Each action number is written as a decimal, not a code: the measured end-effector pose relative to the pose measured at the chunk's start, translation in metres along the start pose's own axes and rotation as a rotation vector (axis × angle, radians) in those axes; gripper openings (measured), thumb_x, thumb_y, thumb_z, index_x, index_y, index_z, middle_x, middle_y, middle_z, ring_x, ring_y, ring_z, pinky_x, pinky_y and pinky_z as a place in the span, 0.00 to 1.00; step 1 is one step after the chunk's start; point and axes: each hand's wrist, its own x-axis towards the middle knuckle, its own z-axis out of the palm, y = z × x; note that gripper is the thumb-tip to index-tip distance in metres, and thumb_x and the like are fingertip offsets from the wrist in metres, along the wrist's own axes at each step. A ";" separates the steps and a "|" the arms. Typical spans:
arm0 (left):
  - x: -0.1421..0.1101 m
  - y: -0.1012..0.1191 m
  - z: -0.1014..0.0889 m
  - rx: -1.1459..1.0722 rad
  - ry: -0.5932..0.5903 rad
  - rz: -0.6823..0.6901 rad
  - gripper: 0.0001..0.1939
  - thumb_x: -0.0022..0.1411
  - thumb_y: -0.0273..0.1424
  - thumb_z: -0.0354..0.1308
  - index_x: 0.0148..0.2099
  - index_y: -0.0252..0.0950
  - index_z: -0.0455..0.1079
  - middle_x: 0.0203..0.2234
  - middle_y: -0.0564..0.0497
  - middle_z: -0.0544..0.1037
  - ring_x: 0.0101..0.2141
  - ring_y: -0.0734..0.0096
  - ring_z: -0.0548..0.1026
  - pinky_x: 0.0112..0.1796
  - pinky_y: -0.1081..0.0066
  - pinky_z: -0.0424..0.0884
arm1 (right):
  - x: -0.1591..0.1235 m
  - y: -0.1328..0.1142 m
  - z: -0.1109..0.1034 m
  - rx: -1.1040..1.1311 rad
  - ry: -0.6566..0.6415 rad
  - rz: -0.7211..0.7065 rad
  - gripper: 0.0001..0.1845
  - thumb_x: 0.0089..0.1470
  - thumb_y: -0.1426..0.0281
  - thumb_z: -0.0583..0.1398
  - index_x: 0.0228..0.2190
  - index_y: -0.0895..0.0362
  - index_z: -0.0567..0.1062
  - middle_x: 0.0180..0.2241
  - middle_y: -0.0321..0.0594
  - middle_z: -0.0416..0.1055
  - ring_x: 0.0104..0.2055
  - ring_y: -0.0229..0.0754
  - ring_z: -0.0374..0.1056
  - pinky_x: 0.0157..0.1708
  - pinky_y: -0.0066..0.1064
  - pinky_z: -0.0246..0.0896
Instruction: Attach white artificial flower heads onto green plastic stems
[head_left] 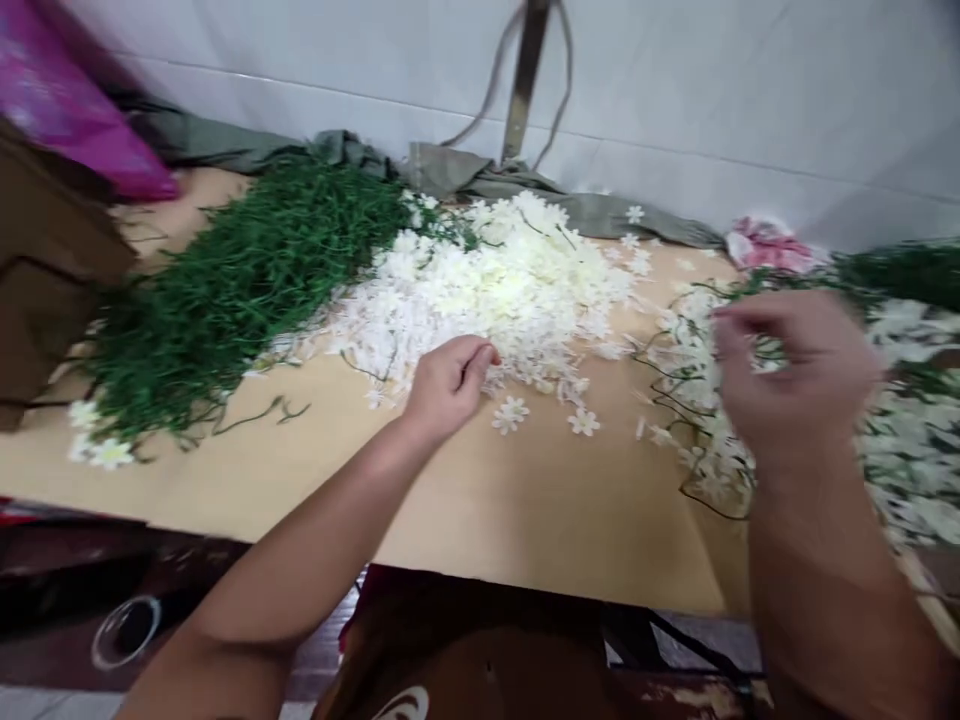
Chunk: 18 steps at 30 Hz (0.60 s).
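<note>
My left hand (450, 385) is closed at the near edge of a heap of white artificial flower heads (495, 280); what its curled fingers hold, if anything, is hidden. Two loose white flowers (510, 414) lie just right of it on the tan tabletop (517, 520). Over on the right, my right hand (799, 365) is raised and blurred, its thumb and forefinger tips close together. Whether anything sits between them cannot be made out. Beneath and around that hand spread white flowers on green stems (705, 430).
A thick pile of green plastic stems (255, 270) covers the left of the table. Beyond it stand a brown cardboard box (52, 260) and a pink plastic bag (90, 110). Grey-green cloth (450, 170) runs along the white wall, with a metal post (523, 85) behind the flowers.
</note>
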 end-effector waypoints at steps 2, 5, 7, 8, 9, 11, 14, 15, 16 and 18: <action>0.000 0.000 -0.005 -0.039 0.094 0.016 0.15 0.67 0.35 0.46 0.32 0.36 0.68 0.22 0.53 0.71 0.26 0.74 0.70 0.30 0.72 0.65 | 0.012 -0.002 0.063 -0.267 -0.110 -0.198 0.09 0.59 0.69 0.56 0.37 0.49 0.76 0.33 0.44 0.72 0.36 0.43 0.65 0.37 0.37 0.60; 0.000 -0.001 -0.016 -0.109 0.338 0.030 0.15 0.68 0.37 0.46 0.32 0.37 0.66 0.22 0.53 0.70 0.24 0.75 0.66 0.27 0.72 0.63 | 0.026 -0.016 0.150 -0.237 -0.383 -0.244 0.10 0.58 0.72 0.54 0.35 0.55 0.77 0.31 0.42 0.73 0.30 0.41 0.67 0.29 0.33 0.59; 0.001 -0.004 -0.023 -0.133 0.485 0.023 0.15 0.68 0.39 0.45 0.32 0.38 0.65 0.21 0.54 0.67 0.22 0.76 0.63 0.25 0.71 0.61 | 0.034 -0.026 0.192 -0.363 -0.569 -0.214 0.13 0.59 0.70 0.52 0.37 0.56 0.76 0.31 0.45 0.73 0.28 0.42 0.65 0.26 0.33 0.54; 0.002 -0.006 -0.026 -0.132 0.534 0.016 0.16 0.68 0.40 0.44 0.32 0.39 0.64 0.20 0.54 0.65 0.21 0.75 0.62 0.24 0.71 0.60 | 0.037 -0.030 0.209 -0.407 -0.612 -0.194 0.13 0.59 0.68 0.52 0.39 0.57 0.76 0.32 0.47 0.72 0.28 0.42 0.64 0.25 0.33 0.52; 0.003 -0.008 -0.028 -0.127 0.565 0.009 0.16 0.68 0.41 0.44 0.31 0.39 0.64 0.20 0.54 0.64 0.21 0.75 0.61 0.24 0.70 0.60 | 0.041 -0.032 0.221 -0.435 -0.635 -0.178 0.13 0.59 0.68 0.53 0.39 0.57 0.75 0.33 0.47 0.72 0.28 0.42 0.64 0.24 0.33 0.50; 0.006 -0.014 -0.032 -0.114 0.596 -0.002 0.16 0.68 0.41 0.44 0.31 0.40 0.63 0.19 0.55 0.61 0.20 0.75 0.60 0.24 0.70 0.59 | 0.047 -0.033 0.236 -0.497 -0.637 -0.165 0.12 0.58 0.70 0.52 0.38 0.58 0.75 0.34 0.50 0.73 0.31 0.44 0.65 0.26 0.33 0.51; 0.012 -0.024 -0.036 -0.090 0.606 -0.043 0.16 0.68 0.42 0.43 0.31 0.40 0.62 0.19 0.55 0.60 0.21 0.74 0.60 0.25 0.70 0.59 | 0.051 -0.027 0.234 -0.533 -0.620 -0.170 0.12 0.54 0.77 0.52 0.33 0.60 0.76 0.35 0.51 0.73 0.36 0.47 0.66 0.31 0.35 0.53; 0.014 -0.027 -0.037 -0.077 0.603 -0.062 0.17 0.68 0.42 0.43 0.31 0.40 0.62 0.20 0.54 0.61 0.22 0.74 0.61 0.25 0.70 0.60 | 0.052 -0.024 0.229 -0.508 -0.595 -0.164 0.12 0.54 0.78 0.52 0.32 0.61 0.76 0.35 0.51 0.73 0.37 0.47 0.66 0.32 0.35 0.54; 0.016 -0.029 -0.038 -0.063 0.593 -0.081 0.17 0.68 0.42 0.43 0.31 0.40 0.63 0.20 0.54 0.62 0.22 0.74 0.62 0.26 0.70 0.61 | 0.052 -0.021 0.222 -0.462 -0.550 -0.149 0.12 0.54 0.78 0.52 0.32 0.61 0.75 0.35 0.50 0.73 0.38 0.46 0.66 0.34 0.35 0.55; 0.018 -0.033 -0.038 -0.045 0.538 -0.108 0.16 0.67 0.41 0.44 0.31 0.39 0.65 0.22 0.53 0.66 0.25 0.74 0.64 0.29 0.70 0.63 | 0.053 -0.015 0.206 -0.322 -0.427 -0.094 0.08 0.55 0.76 0.54 0.31 0.60 0.74 0.34 0.46 0.72 0.36 0.42 0.65 0.38 0.35 0.57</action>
